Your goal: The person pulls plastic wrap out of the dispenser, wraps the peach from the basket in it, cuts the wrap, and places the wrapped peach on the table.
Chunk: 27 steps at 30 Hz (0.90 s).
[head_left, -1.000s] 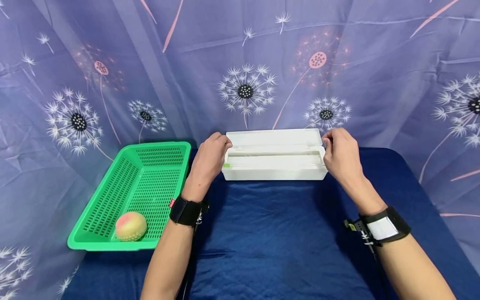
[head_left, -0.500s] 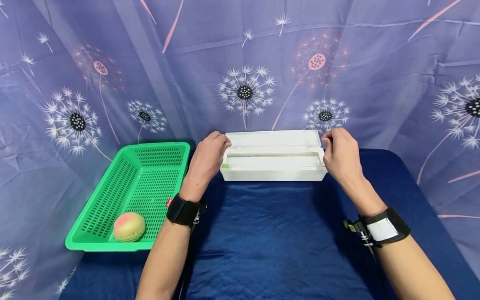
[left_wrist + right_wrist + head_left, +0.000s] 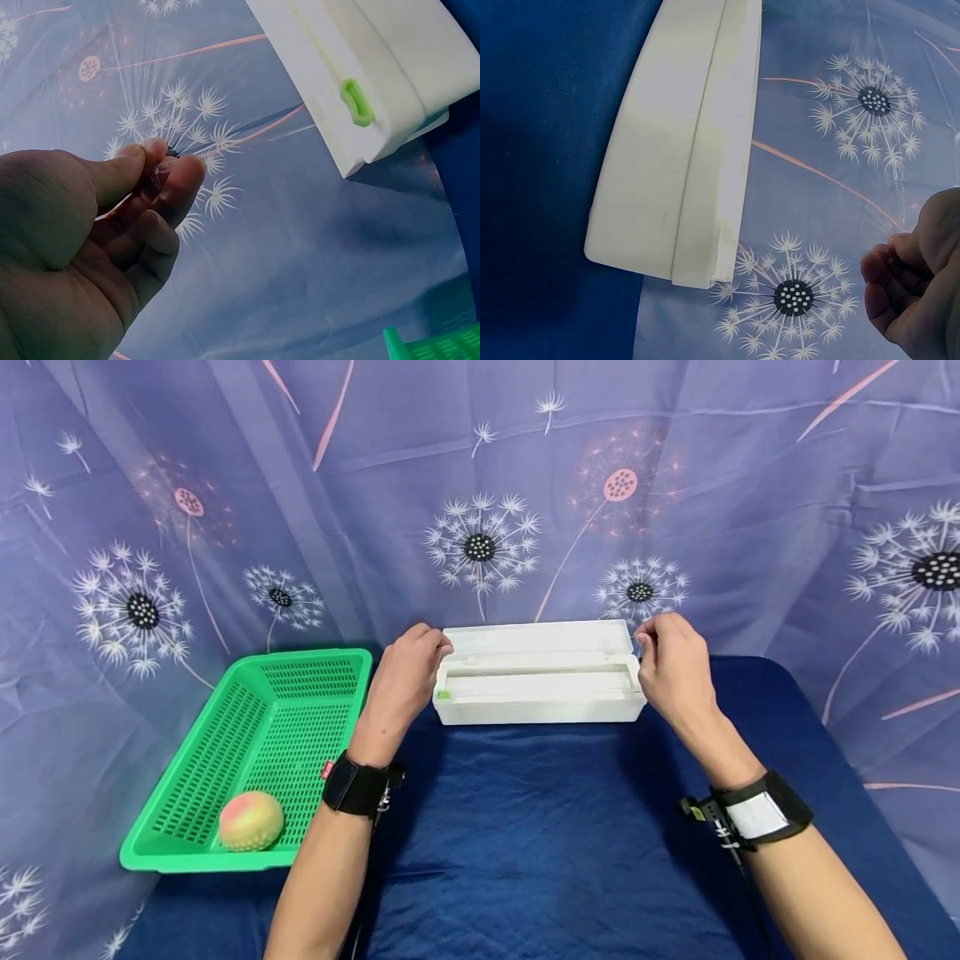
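Note:
A long white cling film dispenser (image 3: 538,710) stands at the back of the blue table, its lid (image 3: 536,637) raised. My left hand (image 3: 407,672) is at its left end, thumb and forefinger pinching clear cling film (image 3: 160,174), which shows as a crumpled, shiny bit in the left wrist view. At the right end my right hand (image 3: 677,670) pinches the film too, with the other fingers curled; faint glossy streaks run from the fingertips in the right wrist view. A green slider (image 3: 356,103) sits on the dispenser's left end. The film's transparency hides most of its outline.
On the left stands a green perforated basket (image 3: 352,693) with a peach (image 3: 251,820) near its front edge. Behind the table hangs a purple dandelion-print curtain (image 3: 360,552). Blue cloth (image 3: 525,827) covers the tabletop between my forearms.
The head view has turned slightly, so everything sits a little further left in it. Both hands keep their pinch beside the dispenser, and the dispenser and basket have stayed put.

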### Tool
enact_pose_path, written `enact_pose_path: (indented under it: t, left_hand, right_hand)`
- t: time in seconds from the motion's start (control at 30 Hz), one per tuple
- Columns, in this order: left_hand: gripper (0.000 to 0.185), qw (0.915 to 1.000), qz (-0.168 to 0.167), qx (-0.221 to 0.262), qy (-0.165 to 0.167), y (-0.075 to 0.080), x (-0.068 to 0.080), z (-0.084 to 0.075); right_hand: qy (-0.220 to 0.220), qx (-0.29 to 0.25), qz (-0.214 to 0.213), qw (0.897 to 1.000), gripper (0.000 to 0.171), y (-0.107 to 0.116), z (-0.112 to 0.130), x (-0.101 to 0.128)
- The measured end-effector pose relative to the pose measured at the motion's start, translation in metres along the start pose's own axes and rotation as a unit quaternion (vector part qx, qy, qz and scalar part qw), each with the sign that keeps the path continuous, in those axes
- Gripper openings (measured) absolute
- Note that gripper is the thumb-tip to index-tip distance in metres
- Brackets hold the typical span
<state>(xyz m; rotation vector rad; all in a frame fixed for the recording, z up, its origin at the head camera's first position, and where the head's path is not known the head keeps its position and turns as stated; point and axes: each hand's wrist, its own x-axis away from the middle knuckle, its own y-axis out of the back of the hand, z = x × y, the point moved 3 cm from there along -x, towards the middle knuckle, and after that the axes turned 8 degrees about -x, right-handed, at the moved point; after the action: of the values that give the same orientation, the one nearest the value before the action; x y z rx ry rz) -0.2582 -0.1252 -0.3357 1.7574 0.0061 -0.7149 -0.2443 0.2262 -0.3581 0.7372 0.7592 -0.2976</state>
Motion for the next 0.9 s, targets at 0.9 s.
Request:
enact_pose_path:
  t: [0.9]
  left_hand:
    - [0.023,0.9997,-0.024,-0.001,-0.005,0.0064,-0.0017,0.0006]
  right_hand:
    - [0.020,0.000,-0.010,1.000,0.009,0.0035,0.0068,-0.0065]
